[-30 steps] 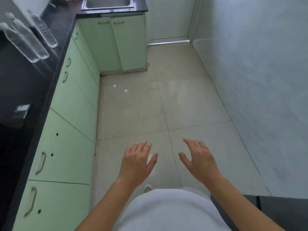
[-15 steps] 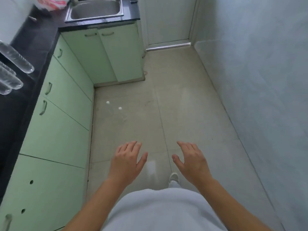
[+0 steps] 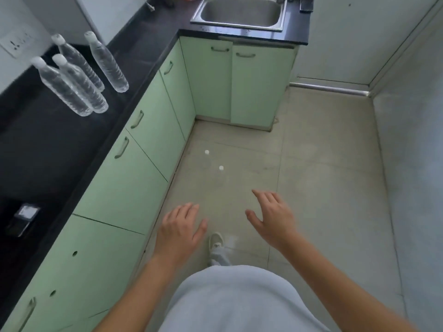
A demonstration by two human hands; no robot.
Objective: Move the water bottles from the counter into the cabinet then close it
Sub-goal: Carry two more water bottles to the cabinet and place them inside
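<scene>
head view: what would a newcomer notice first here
Four clear water bottles stand grouped on the black counter at upper left. The left hand and right hand hover open and empty above the floor at lower centre. Pale green cabinets, all shut, run below the counter.

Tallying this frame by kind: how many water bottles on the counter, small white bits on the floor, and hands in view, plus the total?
Water bottles on the black counter: 4
Small white round pieces on the floor: 2
Hands, both open and empty: 2
Total: 8
</scene>
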